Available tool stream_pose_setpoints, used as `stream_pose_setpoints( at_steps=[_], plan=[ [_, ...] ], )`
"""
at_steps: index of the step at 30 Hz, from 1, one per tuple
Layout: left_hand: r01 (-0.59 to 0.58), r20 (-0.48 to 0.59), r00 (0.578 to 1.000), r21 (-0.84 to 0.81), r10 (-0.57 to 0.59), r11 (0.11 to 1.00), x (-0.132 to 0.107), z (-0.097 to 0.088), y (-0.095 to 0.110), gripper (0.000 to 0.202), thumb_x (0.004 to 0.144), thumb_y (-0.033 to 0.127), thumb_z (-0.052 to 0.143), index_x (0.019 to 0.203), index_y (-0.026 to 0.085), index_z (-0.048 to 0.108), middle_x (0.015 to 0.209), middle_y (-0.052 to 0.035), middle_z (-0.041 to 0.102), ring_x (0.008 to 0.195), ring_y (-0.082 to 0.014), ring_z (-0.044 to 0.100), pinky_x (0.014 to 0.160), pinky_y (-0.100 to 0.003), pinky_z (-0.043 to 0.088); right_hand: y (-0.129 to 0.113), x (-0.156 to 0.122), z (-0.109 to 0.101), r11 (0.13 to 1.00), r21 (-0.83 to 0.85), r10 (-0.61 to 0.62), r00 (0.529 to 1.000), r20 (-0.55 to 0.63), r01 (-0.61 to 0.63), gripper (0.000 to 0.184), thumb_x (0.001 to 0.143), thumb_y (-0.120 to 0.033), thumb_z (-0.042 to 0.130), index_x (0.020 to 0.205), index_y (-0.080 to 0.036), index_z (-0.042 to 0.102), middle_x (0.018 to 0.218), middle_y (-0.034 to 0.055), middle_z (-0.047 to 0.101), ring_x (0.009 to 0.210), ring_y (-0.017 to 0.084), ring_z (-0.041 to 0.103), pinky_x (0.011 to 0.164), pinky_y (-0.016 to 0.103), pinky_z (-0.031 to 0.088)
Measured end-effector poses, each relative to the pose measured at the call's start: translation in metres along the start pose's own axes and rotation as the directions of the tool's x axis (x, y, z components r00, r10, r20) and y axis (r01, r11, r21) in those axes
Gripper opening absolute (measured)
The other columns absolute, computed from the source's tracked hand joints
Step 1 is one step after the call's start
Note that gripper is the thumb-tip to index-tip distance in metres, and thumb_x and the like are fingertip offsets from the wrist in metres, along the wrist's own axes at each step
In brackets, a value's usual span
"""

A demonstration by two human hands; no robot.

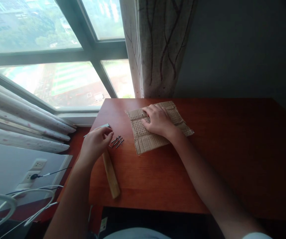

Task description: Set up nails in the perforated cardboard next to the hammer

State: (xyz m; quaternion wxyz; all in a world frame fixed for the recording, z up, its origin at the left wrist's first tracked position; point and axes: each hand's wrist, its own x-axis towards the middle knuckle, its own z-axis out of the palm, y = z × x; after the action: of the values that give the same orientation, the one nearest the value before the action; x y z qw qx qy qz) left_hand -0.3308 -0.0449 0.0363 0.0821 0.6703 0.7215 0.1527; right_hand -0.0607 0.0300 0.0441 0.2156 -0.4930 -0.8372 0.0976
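Note:
A brown cardboard piece (146, 143) with rows of small punched holes and creases lies on the table. My right hand (158, 120) rests flat on it, thumb and fingers apart, covering part of the holes. A tiny thin object shows by its fingertips, too small to tell. To the left, my left hand (95, 144) is raised over a hammer, its fingers curled toward the thumb; whatever is in the pinch is hidden. The hammer's wooden handle (111, 176) points toward me, and its metal head (105, 125) is partly behind that hand. Several loose nails (117, 141) lie between the hand and the cardboard.
The reddish-brown wooden table (220, 149) has its left edge beside the window (70, 79). Curtains (158, 46) hang behind it and at left. A wall socket (30, 177) with a plug and white cables (40, 192) are at lower left.

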Motion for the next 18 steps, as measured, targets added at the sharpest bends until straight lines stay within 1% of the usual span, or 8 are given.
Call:
stream_pose_setpoints(
  at_steps=[4,7,10,12,14,18],
  plan=[
    [-0.115,-0.098,0.99,-0.12,0.103,0.986,0.004,-0.002,0.015,0.028,0.089,0.043,0.057,0.09,0.02,0.074,0.08,-0.0032,0.07,0.071,-0.0178,0.062,0.067,-0.029,0.043,0.0,0.0,0.0,1.0,0.0,0.001,1.0,-0.01,-0.001,0.033,0.09,-0.033,0.059,0.118,-0.017,0.067,0.116,0.0126,0.068,0.111,0.031,0.056,0.097,0.044,0.041],
    [-0.191,-0.15,0.975,-0.194,0.164,0.962,0.009,-0.002,0.036,0.024,0.091,0.039,0.059,0.093,0.021,0.074,0.08,-0.0022,0.07,0.07,-0.0161,0.061,0.066,-0.028,0.044,0.0,0.0,0.0,1.0,0.005,-0.007,1.0,-0.014,0.007,0.035,0.09,-0.033,0.059,0.12,-0.017,0.067,0.117,0.0126,0.068,0.112,0.031,0.056,0.097,0.044,0.041],
    [-0.275,-0.2,0.952,-0.228,0.232,0.934,0.017,-0.001,0.061,0.02,0.091,0.034,0.061,0.095,0.02,0.074,0.081,-0.0026,0.07,0.069,-0.0155,0.06,0.066,-0.028,0.044,0.0,0.0,0.001,1.0,0.004,-0.007,1.0,-0.008,0.007,0.035,0.091,-0.033,0.059,0.121,-0.017,0.066,0.118,0.013,0.068,0.112,0.031,0.056,0.098,0.045,0.041],
    [-0.335,-0.207,0.935,-0.241,0.289,0.911,0.024,0.001,0.076,0.019,0.091,0.032,0.062,0.097,0.019,0.074,0.082,-0.0033,0.07,0.07,-0.0155,0.06,0.067,-0.028,0.045,0.0,0.0,0.0,1.0,0.005,-0.006,1.0,-0.001,0.006,0.035,0.091,-0.034,0.059,0.121,-0.017,0.066,0.118,0.0134,0.068,0.112,0.031,0.056,0.098,0.045,0.041],
    [-0.365,-0.203,0.925,-0.235,0.322,0.901,0.032,0.006,0.088,0.018,0.091,0.031,0.063,0.098,0.019,0.075,0.085,-0.0042,0.071,0.072,-0.0163,0.061,0.069,-0.029,0.046,0.001,0.001,0.0,1.0,0.01,-0.011,1.0,0.004,0.011,0.036,0.091,-0.034,0.059,0.121,-0.017,0.066,0.119,0.014,0.067,0.114,0.032,0.056,0.099,0.046,0.041],
    [-0.333,-0.141,0.939,-0.149,0.313,0.931,0.05,0.018,0.106,0.017,0.088,0.025,0.063,0.096,0.019,0.076,0.092,-0.0071,0.073,0.075,-0.0188,0.063,0.07,-0.031,0.045,0.001,0.0,0.001,1.0,0.015,-0.02,1.0,-0.004,0.02,0.033,0.09,-0.029,0.057,0.12,-0.018,0.067,0.118,0.0138,0.067,0.115,0.031,0.056,0.098,0.045,0.041]
  ],
)
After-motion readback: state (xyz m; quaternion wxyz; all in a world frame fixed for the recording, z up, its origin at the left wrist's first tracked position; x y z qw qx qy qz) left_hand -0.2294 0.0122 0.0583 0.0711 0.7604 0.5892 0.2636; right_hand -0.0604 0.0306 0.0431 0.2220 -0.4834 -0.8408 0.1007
